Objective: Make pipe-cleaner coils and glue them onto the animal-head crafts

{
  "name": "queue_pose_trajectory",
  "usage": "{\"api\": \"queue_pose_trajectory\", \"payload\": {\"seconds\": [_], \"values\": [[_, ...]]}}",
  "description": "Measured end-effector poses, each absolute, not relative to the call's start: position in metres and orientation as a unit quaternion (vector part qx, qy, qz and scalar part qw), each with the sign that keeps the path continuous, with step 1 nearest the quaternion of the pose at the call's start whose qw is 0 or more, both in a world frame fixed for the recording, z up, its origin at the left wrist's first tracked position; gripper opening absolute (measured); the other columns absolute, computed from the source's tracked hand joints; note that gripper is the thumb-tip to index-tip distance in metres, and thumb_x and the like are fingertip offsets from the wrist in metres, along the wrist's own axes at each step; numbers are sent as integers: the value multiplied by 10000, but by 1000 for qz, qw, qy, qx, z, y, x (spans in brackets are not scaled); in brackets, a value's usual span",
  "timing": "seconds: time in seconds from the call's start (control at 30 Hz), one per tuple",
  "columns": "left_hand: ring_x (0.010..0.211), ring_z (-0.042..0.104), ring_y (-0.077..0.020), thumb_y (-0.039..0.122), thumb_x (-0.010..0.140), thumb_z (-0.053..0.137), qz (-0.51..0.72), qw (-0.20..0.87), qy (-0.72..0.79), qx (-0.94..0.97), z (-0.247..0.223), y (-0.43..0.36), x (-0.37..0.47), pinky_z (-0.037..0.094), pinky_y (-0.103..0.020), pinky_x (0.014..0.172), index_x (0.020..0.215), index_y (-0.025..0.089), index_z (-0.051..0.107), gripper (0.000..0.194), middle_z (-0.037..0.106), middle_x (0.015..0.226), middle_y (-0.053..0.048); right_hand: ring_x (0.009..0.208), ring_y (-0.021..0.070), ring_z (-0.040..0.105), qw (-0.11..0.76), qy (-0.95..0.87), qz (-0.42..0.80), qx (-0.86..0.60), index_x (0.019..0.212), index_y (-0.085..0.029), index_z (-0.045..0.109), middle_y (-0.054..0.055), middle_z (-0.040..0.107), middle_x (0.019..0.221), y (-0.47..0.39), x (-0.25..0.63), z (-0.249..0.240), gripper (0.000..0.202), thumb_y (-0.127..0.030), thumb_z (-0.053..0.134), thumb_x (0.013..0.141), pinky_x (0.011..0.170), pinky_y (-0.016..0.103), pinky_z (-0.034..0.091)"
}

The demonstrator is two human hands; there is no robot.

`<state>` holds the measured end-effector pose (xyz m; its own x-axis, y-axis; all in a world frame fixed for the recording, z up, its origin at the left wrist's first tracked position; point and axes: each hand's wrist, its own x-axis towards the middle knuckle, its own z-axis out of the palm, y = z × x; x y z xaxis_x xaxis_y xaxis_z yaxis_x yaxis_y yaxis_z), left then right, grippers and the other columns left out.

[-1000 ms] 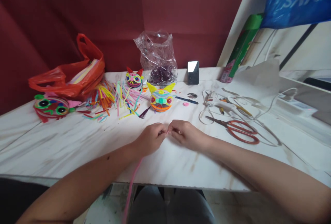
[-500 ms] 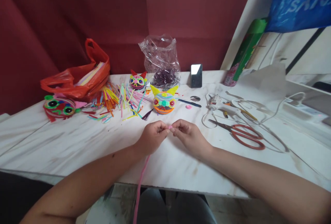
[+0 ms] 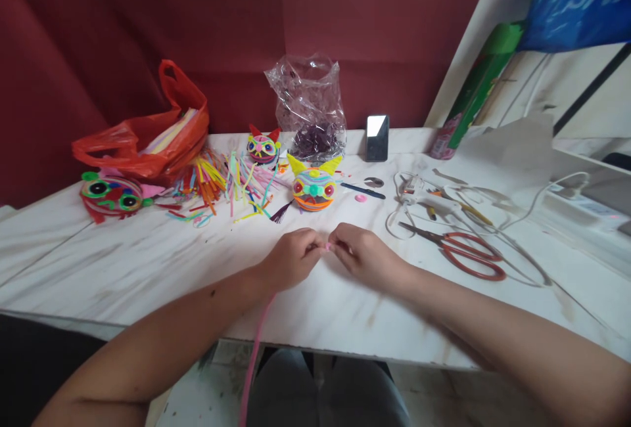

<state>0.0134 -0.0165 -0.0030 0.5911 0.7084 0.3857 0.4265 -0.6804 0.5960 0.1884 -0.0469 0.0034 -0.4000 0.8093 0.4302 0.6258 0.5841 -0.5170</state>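
A small pink piece (image 3: 327, 247) of soft material sits between the fingertips of the two hands, just above the tabletop (image 3: 148, 263). The left hand (image 3: 293, 258) is nearly closed, thumb and forefinger pinching the piece from one side; the right hand (image 3: 363, 256) is curled likewise, its fingertips pinching the other side. A long, thin, fuzzy pink strip (image 3: 257, 341) emerges below the left wrist and hangs over the near edge; the left hand hides whether it joins the piece.

Just beyond the hands stands a round, striped, multicoloured animal head with yellow ears (image 3: 314, 189), a dark purple tassel (image 3: 281, 213) at its left. Beyond the right hand lie a flat pink disc (image 3: 361, 198) and a slim dark-blue tool (image 3: 363, 191). To that hand's right are orange-handled metal scissors (image 3: 438, 238), with a white corded glue gun (image 3: 438, 205) behind them.

Farther out, beyond the left hand, are loose coloured strips (image 3: 210, 179), a smaller red-eared head (image 3: 263, 148) and a red plastic bag (image 3: 172, 163). A black phone (image 3: 377, 144) stands well beyond the right hand.
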Motion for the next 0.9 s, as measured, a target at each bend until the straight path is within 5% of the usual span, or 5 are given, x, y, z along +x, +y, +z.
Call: {"api": "queue_pose_trajectory", "payload": {"seconds": [0.17, 0.4, 0.67, 0.9], "values": [[583, 445, -96, 106, 708, 481, 305, 232, 320, 866, -2, -19, 15, 354, -219, 561, 665, 156, 534, 84, 485, 613, 26, 674, 164, 537, 317, -845, 125, -413, 734, -155, 557, 74, 577, 716, -49, 188, 3, 160, -152, 428, 829, 616, 277, 421], [558, 430, -84, 204, 734, 498, 394, 346, 375, 764, 5, -21, 18, 355, -203, 527, 681, 155, 533, 80, 481, 600, 39, 681, 149, 580, 461, -673, 364, -449, 815, -171, 599, 33, 638, 734, -47, 179, -3, 180, -343, 552, 791, 644, 274, 457], [498, 387, -76, 286, 761, 520, 327, 381, 400, 767, 2, -19, 18, 318, -205, 484, 698, 154, 552, 150, 468, 545, 54, 620, 131, 516, 449, -698, 301, -470, 736, -170, 564, 17, 574, 663, -47, 180, -2, 189, -328, 512, 824, 577, 250, 408], [671, 512, -115, 138, 766, 480, 320, 222, 329, 861, -5, -16, 14, 389, -238, 642, 706, 155, 548, 92, 554, 694, 0, 675, 155, 524, 327, -851, 116, -395, 759, -156, 561, 64, 582, 721, -42, 190, 1, 137, -135, 442, 823, 636, 270, 414]]}}
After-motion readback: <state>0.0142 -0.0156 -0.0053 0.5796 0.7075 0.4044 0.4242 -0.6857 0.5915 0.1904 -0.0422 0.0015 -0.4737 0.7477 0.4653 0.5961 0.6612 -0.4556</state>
